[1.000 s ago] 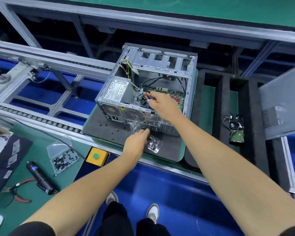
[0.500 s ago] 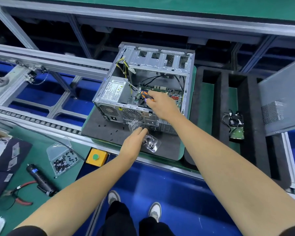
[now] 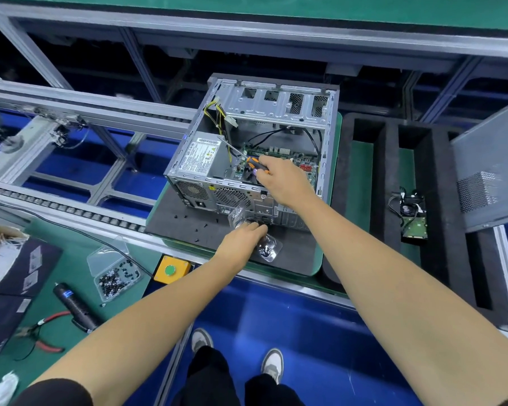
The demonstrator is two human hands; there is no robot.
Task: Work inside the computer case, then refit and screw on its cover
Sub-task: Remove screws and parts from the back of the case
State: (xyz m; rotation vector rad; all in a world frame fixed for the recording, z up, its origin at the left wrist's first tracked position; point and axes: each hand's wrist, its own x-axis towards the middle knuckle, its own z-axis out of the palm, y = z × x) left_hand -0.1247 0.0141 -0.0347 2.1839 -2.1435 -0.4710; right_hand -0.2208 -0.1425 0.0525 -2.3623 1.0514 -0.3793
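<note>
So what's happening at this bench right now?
A person is working on an open computer case on a dark mat. The right hand grips an orange-handled screwdriver over the case's inside. The left hand reaches into a clear box of screws in front. The cover is still off, at the right.

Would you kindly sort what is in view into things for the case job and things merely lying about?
In use: computer case; screwdriver in right hand; screw box at left hand; cover.

Lying about: pliers, black tool, hard drive.
</note>
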